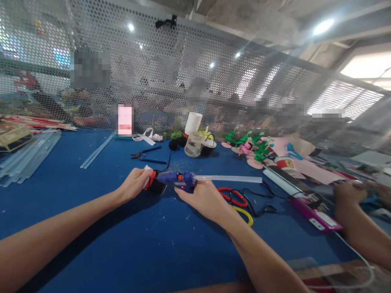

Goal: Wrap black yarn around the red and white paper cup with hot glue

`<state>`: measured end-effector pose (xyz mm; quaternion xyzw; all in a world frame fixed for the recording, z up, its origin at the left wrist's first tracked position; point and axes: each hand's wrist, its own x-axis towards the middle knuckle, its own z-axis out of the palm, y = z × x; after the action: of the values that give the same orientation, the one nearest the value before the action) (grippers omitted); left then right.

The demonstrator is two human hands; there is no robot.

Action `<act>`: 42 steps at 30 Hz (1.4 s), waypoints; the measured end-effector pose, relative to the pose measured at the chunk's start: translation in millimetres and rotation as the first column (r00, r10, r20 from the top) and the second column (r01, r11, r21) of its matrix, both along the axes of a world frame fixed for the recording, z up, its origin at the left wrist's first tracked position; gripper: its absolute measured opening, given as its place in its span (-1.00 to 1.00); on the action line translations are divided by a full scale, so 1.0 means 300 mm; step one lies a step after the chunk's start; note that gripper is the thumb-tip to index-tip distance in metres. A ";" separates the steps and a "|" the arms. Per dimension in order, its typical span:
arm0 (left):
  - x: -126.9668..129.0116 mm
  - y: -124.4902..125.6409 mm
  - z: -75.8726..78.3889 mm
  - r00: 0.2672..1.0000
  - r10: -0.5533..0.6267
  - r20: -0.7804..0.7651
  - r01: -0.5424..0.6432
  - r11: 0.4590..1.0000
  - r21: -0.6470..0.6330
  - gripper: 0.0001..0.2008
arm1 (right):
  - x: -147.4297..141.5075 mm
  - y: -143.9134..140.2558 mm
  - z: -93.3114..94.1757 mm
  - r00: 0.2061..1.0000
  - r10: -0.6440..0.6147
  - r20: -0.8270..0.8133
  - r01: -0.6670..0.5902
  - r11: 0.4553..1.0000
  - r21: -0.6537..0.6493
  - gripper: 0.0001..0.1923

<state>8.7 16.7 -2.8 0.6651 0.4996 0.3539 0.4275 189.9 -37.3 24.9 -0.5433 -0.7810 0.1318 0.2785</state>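
Observation:
My right hand (204, 197) grips a blue glue gun (179, 179) lying sideways just above the blue table (128, 236), its nozzle pointing left. A clear glue stick (227, 178) juts out of the gun's back toward the right. My left hand (135, 184) holds a small red, white and black piece (152, 182) right at the nozzle tip. The gun's black cord (255, 203) trails off to the right.
Red and yellow scissor handles (238, 203) lie by my right wrist. Pliers (146, 155), a clear jar (194, 145), a white cup (193, 123), green and pink craft pieces (249, 148) and glue sticks (26, 156) lie further back. Another person's hands (351, 199) work at right. Perforated screen behind.

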 end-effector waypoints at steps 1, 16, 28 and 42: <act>0.001 0.000 0.000 1.000 0.007 0.005 -0.007 1.000 -0.007 -0.65 | -0.001 -0.001 -0.001 1.000 0.001 0.014 -0.001 1.000 0.011 -0.82; 0.011 -0.001 0.007 0.997 0.065 0.043 -0.063 0.996 -0.056 -0.65 | -0.022 -0.026 0.002 0.978 0.092 0.188 -0.114 0.987 0.111 -0.87; 0.017 -0.005 0.014 0.996 0.064 0.057 -0.061 0.997 -0.056 -0.64 | -0.031 -0.038 0.018 0.982 0.113 0.149 -0.118 0.993 0.019 -0.89; 0.008 -0.004 0.003 0.999 0.029 0.024 -0.029 0.999 -0.027 -0.64 | -0.006 -0.001 0.004 0.999 -0.024 0.021 0.023 0.999 0.048 -0.84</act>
<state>11.2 15.4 -1.8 0.6475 0.5086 0.3615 0.4374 188.1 -37.5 26.0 -0.5472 -0.7804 0.1039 0.2843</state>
